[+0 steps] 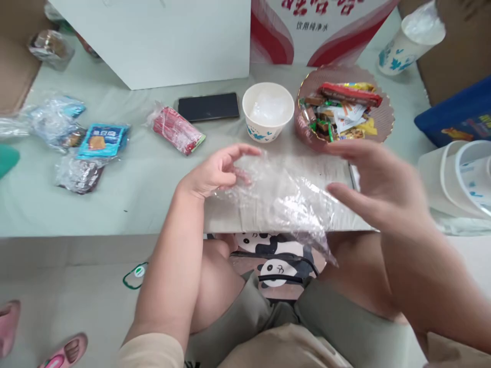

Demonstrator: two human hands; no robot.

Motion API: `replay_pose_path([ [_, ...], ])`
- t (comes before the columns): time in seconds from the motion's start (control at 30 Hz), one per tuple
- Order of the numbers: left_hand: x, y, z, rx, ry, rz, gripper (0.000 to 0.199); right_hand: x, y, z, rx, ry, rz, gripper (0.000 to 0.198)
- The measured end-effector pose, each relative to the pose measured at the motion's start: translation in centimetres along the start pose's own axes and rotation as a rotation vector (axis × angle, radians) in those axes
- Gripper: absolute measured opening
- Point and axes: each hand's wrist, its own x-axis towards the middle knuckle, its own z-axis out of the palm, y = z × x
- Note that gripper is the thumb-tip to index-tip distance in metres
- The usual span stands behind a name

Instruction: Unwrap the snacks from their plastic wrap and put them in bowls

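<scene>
A crinkled clear plastic bag (291,191) hangs over the front edge of the table, its lower corner dangling above my lap. My left hand (220,171) has curled fingers on the bag's left end, with some fingertips showing through the film. To the right, my right hand (387,186) is apart from the bag, slightly blurred, thumb and fingers spread with nothing between them. Just beyond the bag stands a white paper bowl (267,115) with clear plastic inside. A pink scalloped basket (385,125) beside it holds several wrapped snacks.
A black phone (209,106) and a red wrapped packet (178,130) lie left of the bowl. Several snack packs, including a blue one (102,140), sit farther left. White tubs (441,171) and a paper cup (402,46) stand right. A large carton (184,41) is behind.
</scene>
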Motion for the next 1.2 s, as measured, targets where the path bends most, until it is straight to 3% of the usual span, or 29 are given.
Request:
replay_pose_path([
  [0.1, 0.0, 0.1, -0.2, 0.008, -0.145, -0.032, 0.059, 3.0, 0.6, 2.8, 0.022, -0.387, -0.007, 0.063],
  [0.2, 0.3, 0.0, -0.5, -0.011, -0.180, 0.034, 0.056, 3.4, 1.9, 4.6, -0.009, -0.611, 0.175, 0.033],
  [0.27, 0.8, -0.3, -0.6, -0.058, -0.097, 0.093, 0.060, 2.4, 2.6, 4.9, 0.053, -0.543, 0.287, 0.018],
  [0.4, 1.5, -1.8, 0.9, -0.280, 0.183, 0.103, 0.057, 0.6, 3.6, 5.2, 0.321, -0.084, 0.316, 0.025],
  [0.5, 1.7, -3.0, 3.2, -0.333, 0.067, 0.043, 0.067, 0.3, 4.0, 5.7, 0.378, 0.054, 0.318, 0.029],
  [0.6, 1.8, -3.5, 5.1, -0.192, -0.101, -0.041, 0.051, 0.5, 4.1, 5.8, 0.345, 0.057, 0.312, 0.029],
  [0.73, 2.3, -2.9, 5.4, 0.006, 0.068, -0.100, 0.012, 0.8, 4.5, 5.1, 0.263, 0.061, 0.308, 0.026],
  [0.9, 2.9, -2.8, 4.5, -0.044, 0.078, -0.066, 0.012, 0.6, 6.0, 4.0, 0.417, 0.033, 0.258, 0.018],
  [1.07, 3.4, -3.3, 4.2, -0.077, 0.123, 0.062, 0.007, 0.6, 6.6, 2.6, 0.376, -0.082, 0.057, 0.013],
  [1.2, 3.7, -3.4, 4.0, -0.043, 0.123, 0.101, 0.030, 0.6, 6.9, 1.9, 0.390, -0.110, 0.091, 0.021],
])
